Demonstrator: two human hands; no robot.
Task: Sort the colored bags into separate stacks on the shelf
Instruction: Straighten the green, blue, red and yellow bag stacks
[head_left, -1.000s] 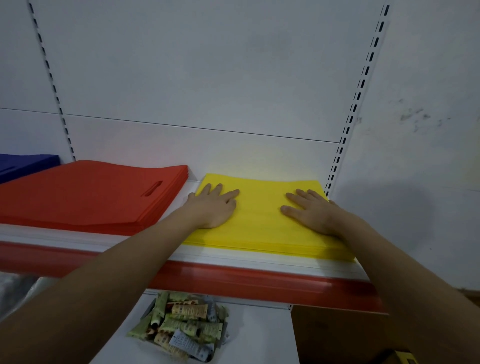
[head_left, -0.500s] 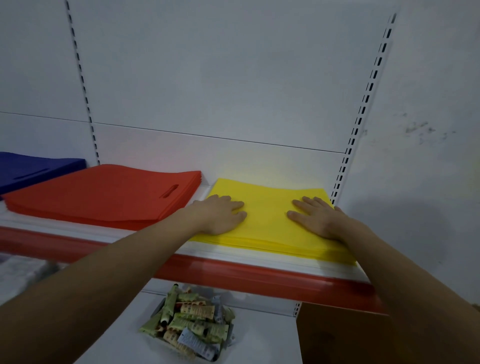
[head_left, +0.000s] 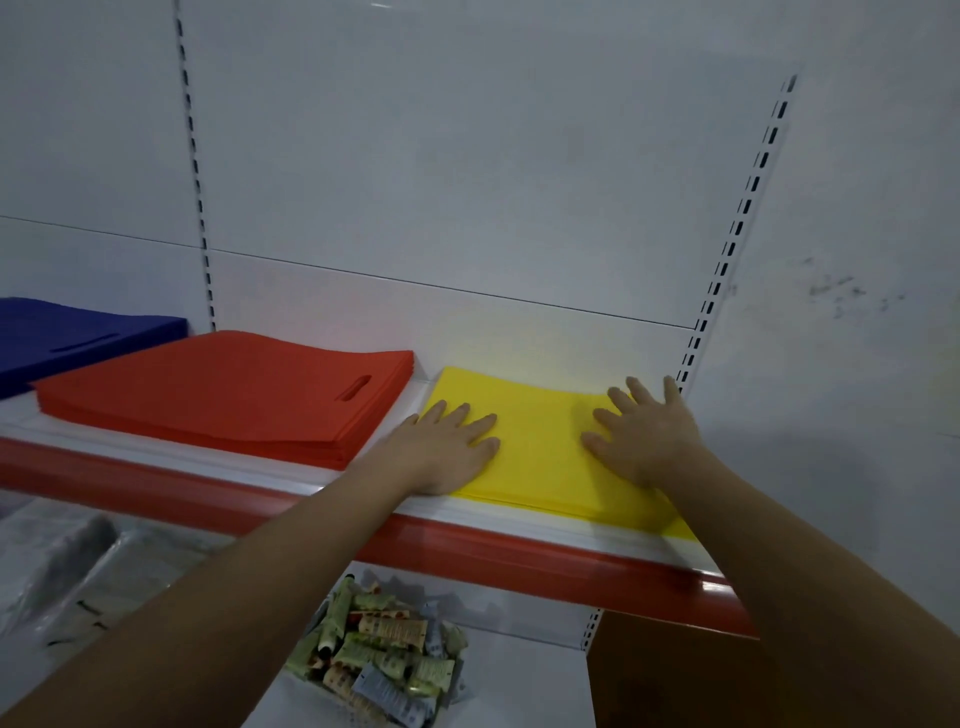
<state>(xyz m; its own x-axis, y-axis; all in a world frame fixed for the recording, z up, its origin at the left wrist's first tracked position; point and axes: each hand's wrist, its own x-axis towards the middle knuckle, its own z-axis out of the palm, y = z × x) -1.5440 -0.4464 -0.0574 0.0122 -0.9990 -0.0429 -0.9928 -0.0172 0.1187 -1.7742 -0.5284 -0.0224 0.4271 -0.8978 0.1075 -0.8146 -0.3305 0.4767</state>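
Three flat stacks of bags lie side by side on the shelf (head_left: 291, 480): blue bags (head_left: 62, 338) at the far left, red bags (head_left: 223, 395) with a handle slot in the middle, yellow bags (head_left: 540, 436) on the right. My left hand (head_left: 447, 452) rests flat on the yellow stack's left edge, fingers straight and spread. My right hand (head_left: 647, 434) lies flat on the stack's right part, fingers spread toward the back wall. Neither hand grips anything.
The shelf has a red front lip (head_left: 519, 556) and a white back wall with slotted uprights (head_left: 727, 249). On the lower shelf sits a pile of small tubes (head_left: 384, 654). Crumpled clear plastic (head_left: 57, 561) lies lower left, a brown box (head_left: 675, 675) lower right.
The view has shifted so more of the blue stack shows. My right hand has slid farther toward the back right of the yellow stack; my left hand stays at its left edge.
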